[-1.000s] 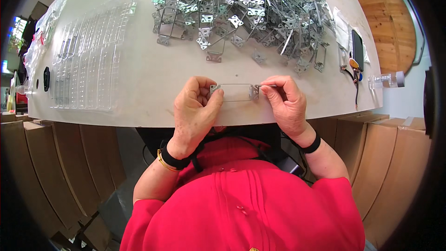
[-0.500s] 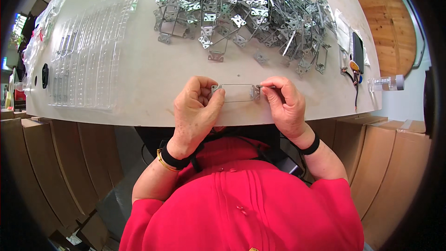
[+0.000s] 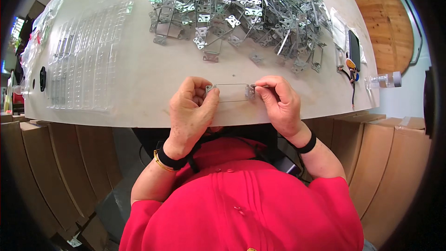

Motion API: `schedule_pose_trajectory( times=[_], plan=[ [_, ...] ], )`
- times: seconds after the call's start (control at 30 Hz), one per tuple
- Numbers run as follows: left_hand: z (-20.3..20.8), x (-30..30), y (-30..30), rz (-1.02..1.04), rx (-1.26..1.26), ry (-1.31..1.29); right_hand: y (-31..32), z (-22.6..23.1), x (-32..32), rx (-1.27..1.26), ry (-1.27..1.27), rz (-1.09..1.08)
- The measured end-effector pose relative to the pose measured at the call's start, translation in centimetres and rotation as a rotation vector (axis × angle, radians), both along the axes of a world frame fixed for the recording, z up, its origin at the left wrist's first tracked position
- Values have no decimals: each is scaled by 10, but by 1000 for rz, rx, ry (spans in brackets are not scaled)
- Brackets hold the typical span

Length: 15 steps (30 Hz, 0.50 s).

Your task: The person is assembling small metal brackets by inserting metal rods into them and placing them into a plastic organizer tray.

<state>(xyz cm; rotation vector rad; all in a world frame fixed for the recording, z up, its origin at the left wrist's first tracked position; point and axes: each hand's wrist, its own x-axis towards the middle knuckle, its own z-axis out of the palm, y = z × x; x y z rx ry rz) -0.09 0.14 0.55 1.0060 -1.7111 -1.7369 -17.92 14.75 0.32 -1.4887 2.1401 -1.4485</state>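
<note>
Between my two hands, over the near part of the table, is a metal wire bracket (image 3: 232,102), a thin rectangular wire frame with a small stamped plate at each end. My left hand (image 3: 190,102) pinches the plate at its left end between thumb and fingers. At the other end, my right hand (image 3: 281,103) has thumb and forefinger pinched on the right plate. The bracket lies sideways, level from hand to hand. Beyond it spreads a large tangled heap of similar metal brackets (image 3: 241,14).
Clear plastic trays (image 3: 86,65) with a few metal parts lie on the left of the table (image 3: 144,97). At the right are a dark phone (image 3: 354,49), a small tool with an orange part (image 3: 350,63) and a clear cylinder (image 3: 384,80). Cardboard boxes (image 3: 371,158) stand below both sides.
Everything, hands and bracket included, sits slightly further left in the picture. My grip on both ends of the bracket looks the same.
</note>
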Motion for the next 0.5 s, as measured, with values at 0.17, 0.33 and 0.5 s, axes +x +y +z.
schedule_pose_trajectory(
  times=[0.17,0.33,0.5],
  plan=[
    [0,0,1,6,-22,-6,-1,-1,-1,-3,28,5],
    [-2,0,0,6,-64,-15,0,-2,-1,7,-20,2],
    [-3,-1,0,-1,-46,-9,-1,-3,-3,-28,24,24]
  ],
)
